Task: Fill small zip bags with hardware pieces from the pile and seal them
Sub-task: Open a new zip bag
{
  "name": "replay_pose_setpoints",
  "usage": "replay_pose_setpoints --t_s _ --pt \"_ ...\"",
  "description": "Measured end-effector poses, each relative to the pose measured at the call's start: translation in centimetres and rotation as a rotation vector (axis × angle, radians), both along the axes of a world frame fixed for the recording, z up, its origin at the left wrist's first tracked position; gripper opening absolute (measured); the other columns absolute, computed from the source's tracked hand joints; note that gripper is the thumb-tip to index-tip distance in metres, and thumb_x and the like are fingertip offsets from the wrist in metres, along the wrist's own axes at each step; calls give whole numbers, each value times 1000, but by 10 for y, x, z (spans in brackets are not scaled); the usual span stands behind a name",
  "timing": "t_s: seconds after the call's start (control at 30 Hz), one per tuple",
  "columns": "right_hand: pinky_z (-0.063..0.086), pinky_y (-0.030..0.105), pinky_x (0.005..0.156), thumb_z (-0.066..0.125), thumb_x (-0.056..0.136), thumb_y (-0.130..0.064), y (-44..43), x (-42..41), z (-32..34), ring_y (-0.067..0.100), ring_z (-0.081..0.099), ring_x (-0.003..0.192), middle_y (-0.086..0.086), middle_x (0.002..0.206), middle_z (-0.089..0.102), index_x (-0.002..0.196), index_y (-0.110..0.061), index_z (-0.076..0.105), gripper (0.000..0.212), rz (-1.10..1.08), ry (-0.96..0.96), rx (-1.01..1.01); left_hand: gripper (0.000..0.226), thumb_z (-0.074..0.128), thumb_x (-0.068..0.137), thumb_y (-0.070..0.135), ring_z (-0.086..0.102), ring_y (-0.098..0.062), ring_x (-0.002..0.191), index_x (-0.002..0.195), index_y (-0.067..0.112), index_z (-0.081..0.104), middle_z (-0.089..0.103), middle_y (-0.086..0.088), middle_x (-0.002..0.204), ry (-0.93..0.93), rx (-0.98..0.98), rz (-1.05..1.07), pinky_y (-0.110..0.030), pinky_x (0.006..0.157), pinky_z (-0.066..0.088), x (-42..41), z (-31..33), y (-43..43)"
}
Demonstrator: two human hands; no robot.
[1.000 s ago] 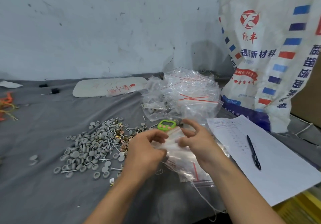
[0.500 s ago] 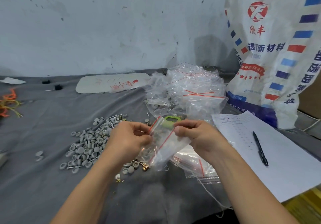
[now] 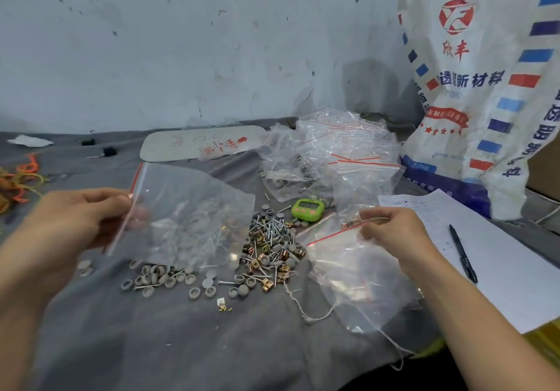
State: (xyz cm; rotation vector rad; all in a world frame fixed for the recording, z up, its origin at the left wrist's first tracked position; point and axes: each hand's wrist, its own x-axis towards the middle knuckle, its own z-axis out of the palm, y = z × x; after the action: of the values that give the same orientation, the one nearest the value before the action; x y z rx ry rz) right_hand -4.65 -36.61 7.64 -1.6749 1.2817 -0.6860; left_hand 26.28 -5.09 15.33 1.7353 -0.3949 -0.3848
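One zip bag [image 3: 188, 217] is now drawn apart, pinched at its red seal by the left hand [image 3: 69, 224], centre left; the spare bags [image 3: 357, 272] are pinched by the right hand [image 3: 391, 233], centre right. Filling from the hardware pile [image 3: 266, 245] mid-frame is judged next.

clear zip bag [image 3: 194, 208] with red strip, grey cloth [image 3: 151, 345], green timer [image 3: 307, 209]

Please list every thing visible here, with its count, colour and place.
zip bag: one, clear, red strip, held up at left.
hardware pile: one, grey, silver, copper, centre.
bag stack: one, clear, near right.
filled bags: heap, clear, behind the pile.
timer: one, green, behind the pile.
paper: one, white, right.
pen: one, black, on paper.
sack: one, white, striped, back right.
left hand: pinches zip bag.
right hand: fingers on bag stack.
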Motion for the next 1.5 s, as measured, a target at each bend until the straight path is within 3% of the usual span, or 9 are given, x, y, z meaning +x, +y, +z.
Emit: replay_pose_setpoints --t_s 0.2,0.43,0.53,0.63,0.83,0.97,1.13,1.37,1.5 --pt "49 38 105 70 87 -17 22 10 20 17 66 110 -5 119 74 126 -24 72 39 -166 34 -340 12 60 96 7 73 -13 57 98 -2 68 76 -9 73 202 -88 -4 -16 46 53 6 -12 9" --pt "49 8 85 75 87 -20 105 89 18 -14 67 88 -23 97 75 109 -30 80 24 361 -57 -365 4 78 82 12 66 -10 50 82 8 77 73 -1 60 -25 -7 209 -21 49 56 -15 -27 4" --pt "55 17 82 75 84 -22 129 124 13 -9 70 82 -23 84 77 94 -32 82 16 503 -130 -214 16 75 64 39 65 -22 62 73 27 81 73 -6 63 -142 113 233 -43 72 60 -28 -29 -3" --pt "55 22 67 69 83 -26 149 152 11 1 70 66 -10 73 77 84 -31 82 14 591 -225 -44 6 79 69 26 57 -20 57 73 21 79 71 -8 61 -89 36 136 -38 66 52 -40 -28 -19" --pt "62 37 66 74 86 -27 162 177 6 15 75 64 -3 70 77 81 -28 81 9 500 -299 89 39 78 73 -15 70 -19 59 102 10 71 76 -12 73 31 15 -79 -24 51 55 -50 -31 -38" --pt "58 36 62 73 81 -32 162 178 7 8 68 57 -11 61 71 72 -30 77 10 319 -271 -115 44 78 69 -6 69 -20 62 104 19 73 76 -3 68 -21 94 102 -38 73 62 -41 -36 -40" --pt "49 28 48 67 87 -24 171 177 12 9 61 46 -1 62 71 71 -26 75 17 469 -443 -10 47 74 68 21 71 -15 92 112 36 69 72 10 64 -424 356 280 -32 78 55 -46 -39 -38" --pt "57 31 66 75 83 -33 163 173 9 8 70 64 -10 64 72 73 -24 77 13 393 -249 -119 48 85 58 20 72 -6 69 102 35 72 73 14 63 -175 225 189 -30 70 60 -60 -38 -49" --pt "47 19 57 80 77 -29 157 165 11 0 62 60 -15 56 65 62 -27 67 20 257 -158 -342 54 80 58 27 68 4 71 110 38 67 65 27 56 -370 294 232 -16 58 43 -57 -42 -44"
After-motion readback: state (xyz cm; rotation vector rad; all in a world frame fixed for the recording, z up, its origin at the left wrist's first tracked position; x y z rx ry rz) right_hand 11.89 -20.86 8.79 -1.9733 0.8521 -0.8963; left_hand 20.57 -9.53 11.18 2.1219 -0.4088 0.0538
